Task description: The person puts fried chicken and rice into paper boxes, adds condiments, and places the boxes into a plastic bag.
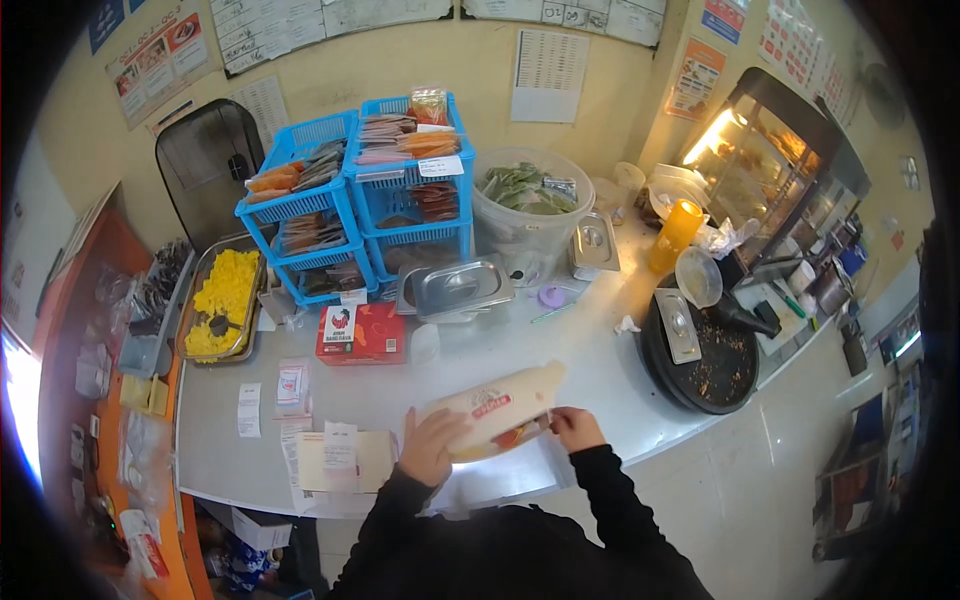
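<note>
A cream printed bag (517,401) with a red logo hangs tilted above the front of the steel table. My left hand (433,448) grips its left end, fingers laid across the printed side. At the lower right edge, my right hand (577,429) pinches the bag between thumb and fingers. A coloured picture shows along that lower edge; whether the bag holds anything cannot be told. Left of my left hand, a cream paper packet (379,457) lies on the table with a printed slip (340,448) on top. Beyond the bag stands a red printed carton (375,349).
Blue stacked baskets (349,217) hold sachets at the back. A tray of yellow rice (182,349) stands left. Beside the baskets is a clear tub (525,232) with green packets. A black round pan (724,360) and a lit glass food warmer (772,150) are right.
</note>
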Demonstrator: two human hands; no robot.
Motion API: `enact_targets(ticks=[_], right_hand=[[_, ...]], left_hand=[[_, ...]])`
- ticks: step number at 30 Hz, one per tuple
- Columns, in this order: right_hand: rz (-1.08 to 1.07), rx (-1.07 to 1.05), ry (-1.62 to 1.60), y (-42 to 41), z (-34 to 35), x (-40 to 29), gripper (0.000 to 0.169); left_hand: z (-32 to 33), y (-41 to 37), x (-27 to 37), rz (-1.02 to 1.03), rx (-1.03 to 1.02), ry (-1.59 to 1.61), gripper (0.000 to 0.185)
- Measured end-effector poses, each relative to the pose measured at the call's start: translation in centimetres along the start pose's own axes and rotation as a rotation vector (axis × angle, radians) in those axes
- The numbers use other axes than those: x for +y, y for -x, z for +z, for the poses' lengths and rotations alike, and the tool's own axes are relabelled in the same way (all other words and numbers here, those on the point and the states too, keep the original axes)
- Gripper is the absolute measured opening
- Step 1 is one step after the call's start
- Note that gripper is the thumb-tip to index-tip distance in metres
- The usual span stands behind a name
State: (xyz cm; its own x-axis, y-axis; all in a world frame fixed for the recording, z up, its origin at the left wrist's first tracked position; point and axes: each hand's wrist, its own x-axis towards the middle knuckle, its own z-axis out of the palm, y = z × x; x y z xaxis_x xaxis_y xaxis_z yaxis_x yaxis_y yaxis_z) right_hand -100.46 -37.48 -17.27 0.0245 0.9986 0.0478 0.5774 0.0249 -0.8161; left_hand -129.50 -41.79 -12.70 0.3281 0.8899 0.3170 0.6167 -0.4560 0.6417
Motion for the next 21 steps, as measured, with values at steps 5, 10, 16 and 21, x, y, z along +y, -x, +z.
enact_targets(ticks=[5, 10, 16, 21], right_hand=[[-0.225, 0.209, 0.044, -1.3, -1.8, -3.3, 0.042], [-0.474, 0.082, 0.241, -1.7, 4.6, -0.6, 0.061], [0.15, -0.331, -0.03, -6.8, 3.2, -0.9, 0.068], [0.321, -0.677, 0.199, -11.1, 0.9, -1.9, 0.069]], left_hand=[[1.9, 2.9, 1.0, -0.132, -0.027, -0.054, 0.029], [7.0, 1.8, 0.1, -0.485, 0.446, -0.04, 0.061], [5.8, -0.4, -2.7, -0.703, 0.345, 0.716, 0.047], [1.9, -2.0, -1.4, -0.699, 0.218, 0.646, 0.043]])
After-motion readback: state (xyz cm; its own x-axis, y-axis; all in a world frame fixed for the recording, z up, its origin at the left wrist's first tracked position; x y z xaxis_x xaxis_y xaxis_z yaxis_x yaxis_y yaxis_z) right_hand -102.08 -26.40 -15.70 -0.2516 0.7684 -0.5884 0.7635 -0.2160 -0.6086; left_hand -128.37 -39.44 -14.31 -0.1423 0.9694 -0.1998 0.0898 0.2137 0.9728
